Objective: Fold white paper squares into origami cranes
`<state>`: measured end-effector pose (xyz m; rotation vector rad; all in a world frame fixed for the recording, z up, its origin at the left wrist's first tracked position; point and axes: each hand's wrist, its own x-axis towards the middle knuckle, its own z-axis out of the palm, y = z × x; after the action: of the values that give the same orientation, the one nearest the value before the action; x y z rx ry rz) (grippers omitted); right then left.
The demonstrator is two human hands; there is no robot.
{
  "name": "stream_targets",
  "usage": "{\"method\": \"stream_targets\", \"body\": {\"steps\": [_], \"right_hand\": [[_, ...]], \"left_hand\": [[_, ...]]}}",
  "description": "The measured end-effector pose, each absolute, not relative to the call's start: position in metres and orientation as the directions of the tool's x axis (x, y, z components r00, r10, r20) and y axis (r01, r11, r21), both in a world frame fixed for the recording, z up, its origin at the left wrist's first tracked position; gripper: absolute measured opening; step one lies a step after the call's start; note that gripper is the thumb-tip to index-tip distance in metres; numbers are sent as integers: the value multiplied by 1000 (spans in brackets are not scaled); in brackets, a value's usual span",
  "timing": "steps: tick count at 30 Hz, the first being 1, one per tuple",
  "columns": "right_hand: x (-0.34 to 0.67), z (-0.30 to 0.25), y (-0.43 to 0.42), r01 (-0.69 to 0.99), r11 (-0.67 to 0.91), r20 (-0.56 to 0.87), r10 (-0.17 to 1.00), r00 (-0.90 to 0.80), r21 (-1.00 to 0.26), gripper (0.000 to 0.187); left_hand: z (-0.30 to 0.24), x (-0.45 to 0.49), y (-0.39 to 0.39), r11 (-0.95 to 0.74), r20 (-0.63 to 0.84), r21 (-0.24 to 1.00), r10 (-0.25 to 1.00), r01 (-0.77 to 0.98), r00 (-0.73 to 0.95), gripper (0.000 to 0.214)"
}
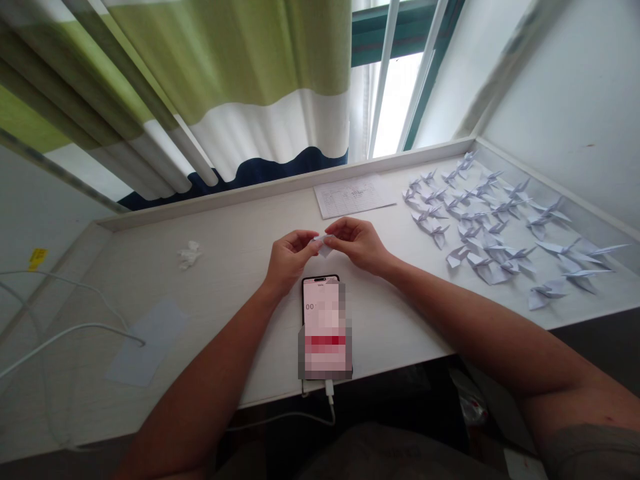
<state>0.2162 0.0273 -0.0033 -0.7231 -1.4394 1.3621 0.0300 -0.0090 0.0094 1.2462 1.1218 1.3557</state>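
Head view: the folded paper (325, 249) is held between my two hands, raised in front of me just beyond the top end of the phone (321, 327). My left hand (289, 259) pinches its left side between thumb and bent fingers; my right hand (359, 243) pinches its upper right side likewise. Both sets of fingertips are closed on the paper, so neither hand is nearer.

Relative position: from my left fingertips, the paper lies to the right; from my right fingertips, it lies to the left and slightly toward me. The tips almost meet along its upper edge.

Orientation: one visible corner points toward me and the phone. My fingers cover part of the outline, so I cannot determine the long axis.

Surroundings: a printed sheet (354, 196) lies beyond my hands on the desk (235, 233); paper cranes (470, 230) stand to the right.
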Motion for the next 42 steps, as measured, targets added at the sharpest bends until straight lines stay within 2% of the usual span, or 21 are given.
{"method": "stream_targets", "body": {"steps": [3, 7, 16, 24, 33, 37, 42], "right_hand": [[216, -2, 26, -174, 199, 247, 911, -330, -964, 44], [217, -1, 26, -126, 210, 240, 915, -325, -970, 45], [219, -1, 29, -89, 197, 216, 896, -388, -976, 46], [218, 0, 28, -134, 209, 244, 896, -370, -969, 45], [221, 4, 27, -122, 163, 199, 899, -391, -979, 49], [222, 3, 29, -126, 156, 193, 903, -384, -980, 44], [223, 2, 30, -153, 150, 194, 919, -343, -977, 45]], "left_hand": [[10, 29, -9, -146, 147, 989, 988, 31, -38, 31], [9, 26, -8, -143, 146, 988, 989, 60, -36, 37], [9, 24, -5, -101, 101, 995, 995, -5, -9, 44], [10, 26, -5, 25, -15, 981, 998, -191, 54, 43], [13, 26, -8, -120, 120, 993, 993, 3, -10, 38], [13, 25, -9, -118, 118, 993, 993, -7, 6, 34], [10, 23, -8, -27, 33, 996, 997, -81, 68, 39]]}}
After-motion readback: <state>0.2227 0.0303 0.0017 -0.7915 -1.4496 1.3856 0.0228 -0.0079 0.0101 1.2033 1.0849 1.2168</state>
